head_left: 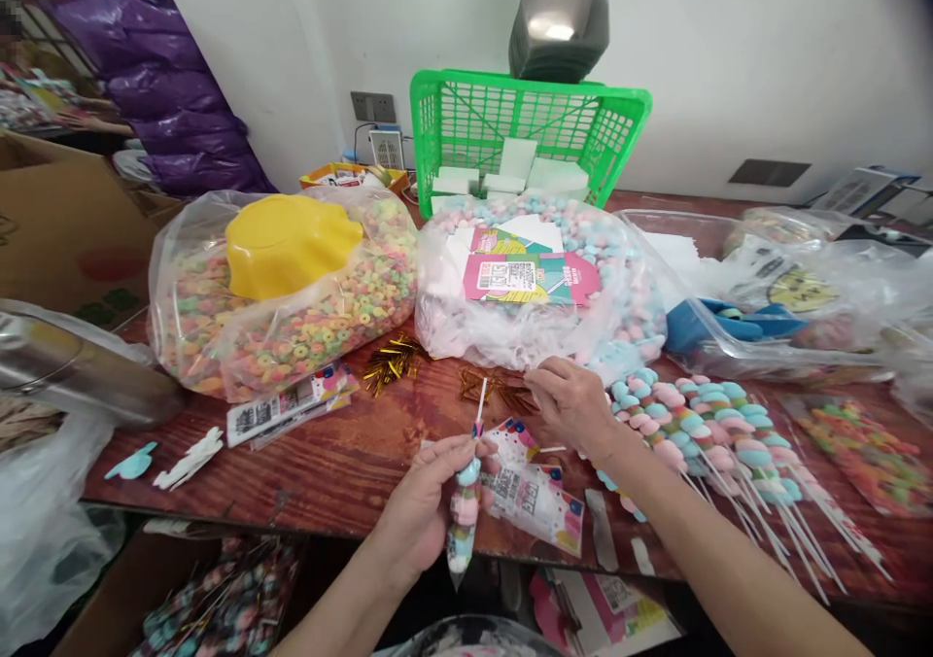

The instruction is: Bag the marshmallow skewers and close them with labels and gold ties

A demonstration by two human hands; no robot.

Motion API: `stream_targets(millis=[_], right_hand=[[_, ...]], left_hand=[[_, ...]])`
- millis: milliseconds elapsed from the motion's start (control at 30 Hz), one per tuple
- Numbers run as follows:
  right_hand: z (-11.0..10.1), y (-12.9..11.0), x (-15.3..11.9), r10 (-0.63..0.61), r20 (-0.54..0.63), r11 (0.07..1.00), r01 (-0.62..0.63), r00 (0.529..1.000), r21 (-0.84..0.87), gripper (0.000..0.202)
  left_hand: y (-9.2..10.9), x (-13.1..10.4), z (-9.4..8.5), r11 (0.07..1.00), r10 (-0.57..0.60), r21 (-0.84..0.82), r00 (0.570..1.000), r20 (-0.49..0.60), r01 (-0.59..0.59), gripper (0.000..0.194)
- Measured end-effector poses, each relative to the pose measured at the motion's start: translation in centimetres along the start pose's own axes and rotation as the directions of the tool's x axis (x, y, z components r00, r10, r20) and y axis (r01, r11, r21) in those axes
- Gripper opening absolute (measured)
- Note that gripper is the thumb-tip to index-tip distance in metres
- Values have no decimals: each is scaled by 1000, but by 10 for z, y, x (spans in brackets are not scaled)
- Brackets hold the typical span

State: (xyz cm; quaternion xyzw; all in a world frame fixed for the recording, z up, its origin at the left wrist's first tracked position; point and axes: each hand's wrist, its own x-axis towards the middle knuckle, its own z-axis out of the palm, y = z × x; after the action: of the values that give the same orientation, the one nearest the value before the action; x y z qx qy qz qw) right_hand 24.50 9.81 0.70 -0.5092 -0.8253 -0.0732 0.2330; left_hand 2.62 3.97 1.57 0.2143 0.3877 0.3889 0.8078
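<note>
My left hand (427, 501) is closed around a marshmallow skewer (464, 513) in a clear wrapper. Its white stick points up, with the wrapper gathered around it at my thumb. My right hand (572, 404) is at the right end of a spread of brown-gold twist ties (496, 392), thumb and fingers pinched together; whatever is between the fingertips is hidden. Printed clear wrappers (535, 501) lie on the table between my hands. Beside my right forearm are several pink, blue and green marshmallow skewers (700, 424) in a pile, sticks toward me.
Behind stand a bag of ring gummies (328, 327) with a yellow bowl (292, 244) on it, a bag of marshmallows (627, 278) and a green basket (532, 79). A steel flask (80, 365) lies at left. Gold ties (390, 361) are mid-table. A box of skewers (219, 599) is below.
</note>
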Motion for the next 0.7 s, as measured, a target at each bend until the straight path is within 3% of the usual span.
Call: stream_targets(millis=[233, 333, 400, 433, 500, 600, 633, 700], right_hand=[[-17, -48, -45, 58, -266, 973, 5, 962, 229, 23], [-26, -57, -62, 131, -298, 953, -37, 946, 302, 22], [-31, -60, -72, 226, -255, 891, -93, 940, 445, 20], [-35, -60, -77, 297, -198, 817, -142, 934, 558, 18], [-41, -60, -84, 433, 0, 552, -265, 901, 791, 14], [-48, -57, -90, 421, 332, 128, -418, 844, 900, 20], [-49, -55, -90, 378, 400, 47, -449, 835, 892, 22], [-51, -53, -91, 329, 477, -29, -496, 815, 868, 24]], left_hand=[[-15, 16, 29, 1000, -6, -15, 998, 68, 7, 28], [-24, 16, 29, 999, -31, 28, 989, 143, 28, 25], [-27, 14, 26, 995, -39, 94, 983, 181, 23, 25], [-27, 12, 24, 990, -51, 137, 980, 191, 25, 25], [-25, 8, 24, 975, -72, 223, 977, 200, 26, 24], [-22, 2, 27, 940, -64, 340, 968, 242, -23, 22], [-22, 1, 29, 923, -52, 382, 964, 262, -54, 22], [-22, -2, 32, 880, -22, 460, 955, 294, -121, 20]])
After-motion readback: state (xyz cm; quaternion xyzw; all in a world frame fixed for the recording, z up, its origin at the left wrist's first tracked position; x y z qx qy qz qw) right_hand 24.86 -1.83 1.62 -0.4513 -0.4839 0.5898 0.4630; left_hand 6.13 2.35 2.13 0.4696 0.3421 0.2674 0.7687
